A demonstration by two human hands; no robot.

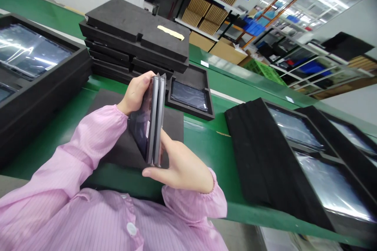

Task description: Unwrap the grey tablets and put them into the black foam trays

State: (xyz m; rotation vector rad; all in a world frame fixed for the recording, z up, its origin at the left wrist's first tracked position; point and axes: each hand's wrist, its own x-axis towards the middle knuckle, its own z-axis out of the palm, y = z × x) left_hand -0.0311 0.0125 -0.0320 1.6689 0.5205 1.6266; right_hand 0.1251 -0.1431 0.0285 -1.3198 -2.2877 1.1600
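Note:
Two tablets (pixel 143 125) with dark glossy faces and grey edges are pressed together and held on edge above the bench. My left hand (pixel 137 92) is closed around their upper left part. My right hand (pixel 176 164) supports them from the lower right, its thumb below the bottom corner and its other fingers partly hidden behind them. Beneath the tablets lies a flat black foam sheet (pixel 113 153). Just beyond my hands, a black foam tray (pixel 210 104) holds another tablet (pixel 189 95) with a small white label.
Black foam trays (pixel 135 27) are stacked at the back, with a yellow tape strip on top. At the left edge stands a tray stack (pixel 59 82) with wrapped screens; more foam trays (pixel 265 157) with screens stand tilted at right. The bench surface (pixel 203 141) is green.

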